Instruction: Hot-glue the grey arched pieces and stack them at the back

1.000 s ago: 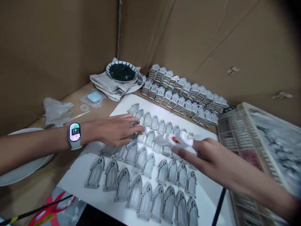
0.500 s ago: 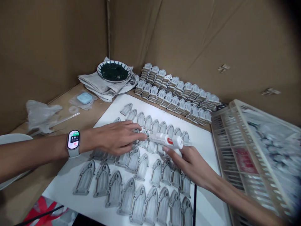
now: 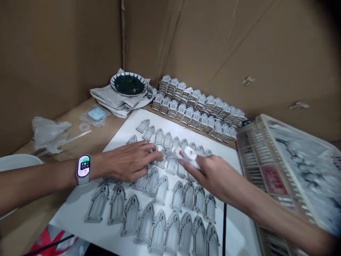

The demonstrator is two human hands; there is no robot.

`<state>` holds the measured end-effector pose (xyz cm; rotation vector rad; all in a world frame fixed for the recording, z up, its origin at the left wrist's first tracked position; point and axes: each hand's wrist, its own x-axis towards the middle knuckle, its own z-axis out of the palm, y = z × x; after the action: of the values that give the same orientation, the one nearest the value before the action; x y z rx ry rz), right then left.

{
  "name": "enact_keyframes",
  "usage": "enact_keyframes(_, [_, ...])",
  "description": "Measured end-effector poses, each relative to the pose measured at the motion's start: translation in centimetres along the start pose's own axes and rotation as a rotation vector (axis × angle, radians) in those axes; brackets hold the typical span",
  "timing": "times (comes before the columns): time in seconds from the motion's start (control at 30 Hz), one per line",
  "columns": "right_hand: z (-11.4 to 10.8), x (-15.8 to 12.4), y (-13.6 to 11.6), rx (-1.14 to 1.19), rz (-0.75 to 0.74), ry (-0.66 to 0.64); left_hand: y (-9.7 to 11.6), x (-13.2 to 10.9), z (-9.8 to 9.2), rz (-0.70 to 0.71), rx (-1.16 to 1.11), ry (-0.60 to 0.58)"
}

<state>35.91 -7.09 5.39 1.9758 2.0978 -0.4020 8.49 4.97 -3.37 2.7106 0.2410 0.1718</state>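
Note:
Several rows of grey arch-shaped window pieces [image 3: 157,232] lie on a white board [image 3: 106,236]. My right hand [image 3: 210,170] is closed around a white hot glue gun [image 3: 188,153] with a red mark. Its nozzle end points left over a middle row of arches, close to my left fingertips. My left hand [image 3: 130,160] reaches in from the left, palm down and fingers apart. Its fingertips are at the arches beside the nozzle, and the hand covers part of that row. Whether the fingertips press on a piece is hidden.
Stacked arch pieces [image 3: 195,115] line the board's far edge. A plate [image 3: 129,84] of dark green material sits on folded cloths [image 3: 110,99]. At right leans a compartmented plastic crate [image 3: 258,142]. Plastic wrap [image 3: 49,133], a blue item [image 3: 96,113] and a white bowl [image 3: 20,161] are at left.
My right hand has shifted left and turned the glue gun, so its back end faces me more. My left hand has drawn slightly left and down. The view has tilted a little.

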Motion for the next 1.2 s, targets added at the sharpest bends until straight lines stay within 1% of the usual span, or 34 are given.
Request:
enact_keyframes(0.07, [-2.5,1.0,-0.9,-0.008,-0.027,-0.054,0.0,-0.1,0.1,-0.004,0.019,-0.008])
enact_keyframes(0.17, [-5.7,2.6,-1.9,0.001,-0.038,-0.178,-0.1,-0.3,0.3,-0.002,0.037,0.011])
enact_keyframes(0.23, [-6.9,3.3,-1.8,0.018,-0.021,-0.232,-0.1,-0.3,0.4,0.005,0.039,0.027])
enact_keyframes(0.3, [-7.1,3.1,-0.9,0.094,-0.007,-0.262,-0.1,-0.3,0.4,0.011,0.048,0.027])
enact_keyframes(0.4, [-5.5,1.2,1.9,0.325,0.037,-0.274,-0.2,-0.2,0.4,0.041,0.052,0.037])
enact_keyframes(0.47, [-3.7,-0.7,3.7,0.464,0.133,-0.288,-0.3,0.0,0.3,0.078,0.045,0.055])
enact_keyframes(0.5, [-2.6,-1.7,4.3,0.522,0.163,-0.276,-0.4,0.1,0.3,0.094,0.045,0.063])
enact_keyframes(0.53, [-1.5,-2.6,4.8,0.572,0.192,-0.233,-0.5,0.2,0.2,0.107,0.047,0.069])
enact_keyframes(0.63, [1.7,-4.1,4.6,0.661,0.301,-0.139,-0.8,0.5,0.0,0.118,0.050,0.061])
enact_keyframes(0.67, [2.5,-4.2,4.2,0.681,0.312,-0.131,-0.9,0.5,-0.1,0.117,0.052,0.053])
enact_keyframes(0.73, [3.8,-3.9,3.2,0.725,0.283,-0.141,-1.0,0.7,-0.3,0.121,0.061,0.035])
enact_keyframes(0.8, [4.5,-3.3,2.4,0.773,0.232,-0.155,-1.0,0.8,-0.4,0.126,0.078,0.030])
enact_keyframes(0.9, [5.0,-2.6,1.9,0.812,0.191,-0.156,-0.8,0.8,-0.5,0.117,0.094,0.029])
enact_keyframes(1.07, [5.3,-2.3,2.1,0.820,0.142,-0.149,-0.7,0.8,-0.4,0.094,0.103,0.014])
enact_keyframes(1.2, [5.7,-2.4,2.2,0.754,0.114,-0.129,-0.8,0.8,-0.5,0.097,0.106,0.005])
